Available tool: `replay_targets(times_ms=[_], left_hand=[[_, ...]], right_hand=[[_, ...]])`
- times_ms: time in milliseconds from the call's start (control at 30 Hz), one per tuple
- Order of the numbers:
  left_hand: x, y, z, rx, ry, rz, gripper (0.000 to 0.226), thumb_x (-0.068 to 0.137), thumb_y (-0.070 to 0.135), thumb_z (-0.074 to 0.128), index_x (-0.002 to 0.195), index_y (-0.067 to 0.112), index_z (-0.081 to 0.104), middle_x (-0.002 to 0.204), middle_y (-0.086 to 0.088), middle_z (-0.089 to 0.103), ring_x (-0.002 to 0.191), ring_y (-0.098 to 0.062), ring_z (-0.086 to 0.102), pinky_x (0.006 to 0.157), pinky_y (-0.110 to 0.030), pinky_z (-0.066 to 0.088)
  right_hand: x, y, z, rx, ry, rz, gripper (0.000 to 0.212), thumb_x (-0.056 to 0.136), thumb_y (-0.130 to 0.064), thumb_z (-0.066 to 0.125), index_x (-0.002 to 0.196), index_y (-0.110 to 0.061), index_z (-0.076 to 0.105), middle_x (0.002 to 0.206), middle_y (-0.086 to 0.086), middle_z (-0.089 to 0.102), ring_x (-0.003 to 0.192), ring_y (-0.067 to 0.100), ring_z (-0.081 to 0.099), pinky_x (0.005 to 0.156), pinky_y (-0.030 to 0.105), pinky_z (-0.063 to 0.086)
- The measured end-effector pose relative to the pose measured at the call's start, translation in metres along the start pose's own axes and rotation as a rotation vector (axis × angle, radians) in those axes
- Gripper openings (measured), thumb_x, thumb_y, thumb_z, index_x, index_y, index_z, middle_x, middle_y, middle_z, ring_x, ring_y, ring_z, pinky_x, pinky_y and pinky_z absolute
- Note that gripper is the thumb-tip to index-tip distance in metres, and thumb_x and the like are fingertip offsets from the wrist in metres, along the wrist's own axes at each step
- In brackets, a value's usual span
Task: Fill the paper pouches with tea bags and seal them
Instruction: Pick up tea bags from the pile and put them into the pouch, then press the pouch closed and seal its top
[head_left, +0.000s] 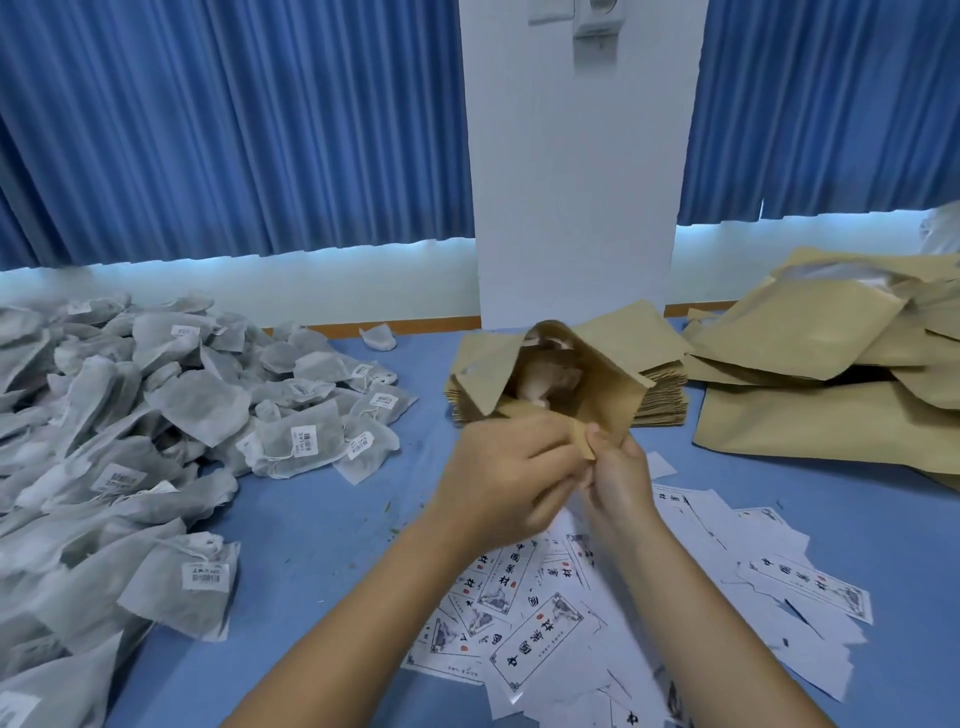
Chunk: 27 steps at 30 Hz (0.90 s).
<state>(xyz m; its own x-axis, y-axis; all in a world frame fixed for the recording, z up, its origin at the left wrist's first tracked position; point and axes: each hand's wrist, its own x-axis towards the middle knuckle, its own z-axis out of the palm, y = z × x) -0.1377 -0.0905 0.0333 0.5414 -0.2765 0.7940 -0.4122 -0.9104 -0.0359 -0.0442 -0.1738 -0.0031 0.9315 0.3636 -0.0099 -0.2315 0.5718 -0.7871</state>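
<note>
A brown paper pouch stands tilted over the table centre, its mouth turned toward me and spread wide. My left hand and my right hand both pinch its near edge, fingertips close together. Inside the pouch something pale shows, too blurred to name. A large heap of grey tea bags with white barcode tags covers the left of the table.
A stack of flat brown pouches lies behind the held pouch. More pouches, some bulging, are piled at the right. Printed white labels are scattered near my forearms. The table has a blue cover; blue curtains hang behind.
</note>
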Motion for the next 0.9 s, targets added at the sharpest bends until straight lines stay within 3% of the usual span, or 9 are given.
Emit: replay_targets(times_ms=[67, 100, 167, 233, 267, 367, 667, 800, 900], left_hand=[[-0.023, -0.012, 0.005, -0.115, 0.214, -0.349, 0.022, 0.084, 0.004, 0.043, 0.07, 0.013, 0.057, 0.069, 0.005, 0.056, 0.06, -0.014, 0.049, 0.053, -0.027, 0.035], [-0.031, -0.023, 0.011, -0.086, 0.153, -0.588, 0.02, 0.085, 0.007, 0.045, 0.074, 0.013, 0.06, 0.072, 0.004, 0.06, 0.062, -0.015, 0.053, 0.055, -0.031, 0.04], [-0.047, -0.042, 0.029, 0.062, -0.292, -0.893, 0.014, 0.09, 0.022, 0.057, 0.098, 0.015, 0.066, 0.095, 0.0, 0.066, 0.084, -0.02, 0.06, 0.071, -0.034, 0.047], [-0.06, -0.056, 0.046, 0.135, -0.583, -0.861, 0.04, 0.085, 0.041, 0.067, 0.112, 0.012, 0.063, 0.11, -0.004, 0.06, 0.104, -0.024, 0.055, 0.083, -0.035, 0.046], [-0.063, -0.059, 0.053, 0.123, -0.594, -0.858, 0.047, 0.082, 0.045, 0.069, 0.115, 0.011, 0.063, 0.113, -0.005, 0.059, 0.108, -0.024, 0.052, 0.086, -0.034, 0.044], [-0.065, -0.062, 0.063, 0.065, -0.461, -0.912, 0.05, 0.079, 0.04, 0.074, 0.12, 0.013, 0.065, 0.117, -0.005, 0.06, 0.109, -0.021, 0.053, 0.091, -0.032, 0.043], [-0.068, -0.062, 0.056, -0.097, -0.173, -0.79, 0.034, 0.077, 0.02, 0.078, 0.108, 0.013, 0.065, 0.101, 0.001, 0.062, 0.097, -0.015, 0.06, 0.085, -0.026, 0.046], [-0.072, -0.061, 0.062, 0.022, -0.362, -0.81, 0.054, 0.078, 0.035, 0.076, 0.125, 0.016, 0.056, 0.114, 0.001, 0.059, 0.106, -0.017, 0.052, 0.091, -0.031, 0.043], [-0.07, -0.061, 0.067, -0.006, -0.36, -0.861, 0.051, 0.078, 0.029, 0.077, 0.123, 0.015, 0.058, 0.11, -0.001, 0.062, 0.106, -0.018, 0.051, 0.092, -0.032, 0.041]], right_hand=[[0.003, -0.002, -0.004, 0.064, -0.019, 0.027, 0.017, 0.102, -0.004, 0.036, 0.114, -0.004, 0.048, 0.091, 0.014, 0.064, 0.057, 0.019, 0.069, 0.047, 0.02, 0.051], [0.005, -0.001, -0.006, 0.085, -0.025, 0.027, 0.018, 0.102, -0.005, 0.035, 0.116, -0.004, 0.046, 0.095, 0.015, 0.064, 0.057, 0.019, 0.07, 0.048, 0.02, 0.052], [0.005, -0.002, -0.008, 0.105, -0.029, 0.025, 0.018, 0.102, -0.005, 0.034, 0.117, -0.006, 0.045, 0.096, 0.015, 0.064, 0.059, 0.02, 0.07, 0.049, 0.02, 0.052], [0.007, 0.0, -0.01, 0.105, -0.024, 0.026, 0.017, 0.102, -0.004, 0.034, 0.114, -0.007, 0.047, 0.096, 0.015, 0.064, 0.059, 0.02, 0.07, 0.049, 0.02, 0.052], [0.007, 0.0, -0.01, 0.106, -0.023, 0.025, 0.017, 0.102, -0.004, 0.035, 0.113, -0.008, 0.047, 0.096, 0.015, 0.064, 0.059, 0.021, 0.07, 0.049, 0.02, 0.053], [0.008, 0.002, -0.009, 0.124, -0.021, 0.033, 0.02, 0.102, -0.004, 0.035, 0.119, -0.007, 0.045, 0.098, 0.016, 0.063, 0.059, 0.022, 0.071, 0.049, 0.021, 0.053], [0.011, 0.004, -0.011, 0.17, -0.002, 0.04, 0.022, 0.101, -0.003, 0.037, 0.121, -0.009, 0.045, 0.103, 0.016, 0.063, 0.062, 0.023, 0.071, 0.051, 0.022, 0.054], [0.012, 0.005, -0.011, 0.171, 0.006, 0.041, 0.021, 0.101, -0.003, 0.037, 0.119, -0.009, 0.046, 0.101, 0.016, 0.063, 0.06, 0.023, 0.071, 0.051, 0.022, 0.054], [0.012, 0.005, -0.011, 0.159, 0.002, 0.044, 0.021, 0.101, -0.002, 0.037, 0.119, -0.009, 0.046, 0.102, 0.015, 0.062, 0.06, 0.023, 0.071, 0.051, 0.022, 0.054]])
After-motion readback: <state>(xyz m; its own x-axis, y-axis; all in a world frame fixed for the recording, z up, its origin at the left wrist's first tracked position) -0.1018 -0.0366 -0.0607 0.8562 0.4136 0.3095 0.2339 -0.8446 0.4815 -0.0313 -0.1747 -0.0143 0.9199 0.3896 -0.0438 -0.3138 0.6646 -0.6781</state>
